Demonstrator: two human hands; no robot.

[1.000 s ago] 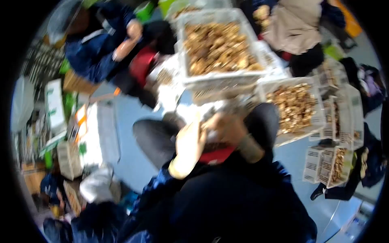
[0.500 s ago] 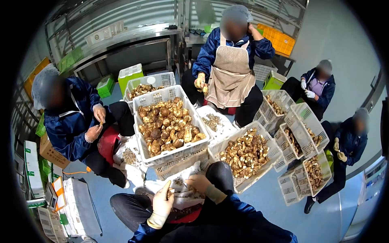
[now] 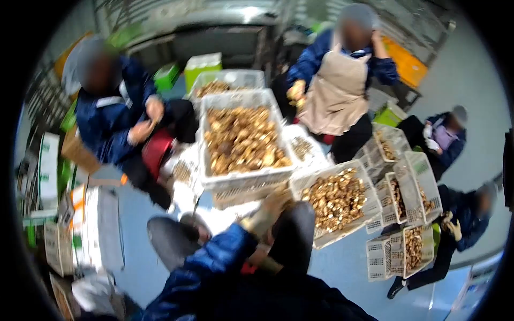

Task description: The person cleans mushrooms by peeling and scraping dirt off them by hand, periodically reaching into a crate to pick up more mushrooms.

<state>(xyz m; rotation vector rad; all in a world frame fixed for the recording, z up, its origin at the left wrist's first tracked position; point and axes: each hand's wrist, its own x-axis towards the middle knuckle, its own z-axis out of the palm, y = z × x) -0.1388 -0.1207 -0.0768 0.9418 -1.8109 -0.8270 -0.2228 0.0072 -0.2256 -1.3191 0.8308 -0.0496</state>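
Observation:
My left hand (image 3: 274,206), in a pale glove, is stretched across my lap toward the crates. It is just below the front of the stacked mushroom crate (image 3: 246,179) and left of the lower mushroom crate (image 3: 360,220). Motion smears its fingers, and I cannot make out whether it holds anything. Low over my lap is my right hand (image 3: 259,255), largely hidden behind my left forearm. Brown and cream mushrooms (image 3: 243,139) fill the stacked crate; more mushrooms (image 3: 336,199) lie in the lower one. White cloth (image 3: 217,216) is spread near my knees.
Co-workers sit at left (image 3: 115,107), across (image 3: 337,80) and at far right (image 3: 463,219). More crates of mushrooms (image 3: 413,249) stand on the right. White foam boxes (image 3: 101,227) are at the left, and a metal table (image 3: 214,27) runs along the back.
My left hand has swung up and right from my lap toward the crates. My right hand has moved down, behind the left forearm. The whole view has shifted and blurred.

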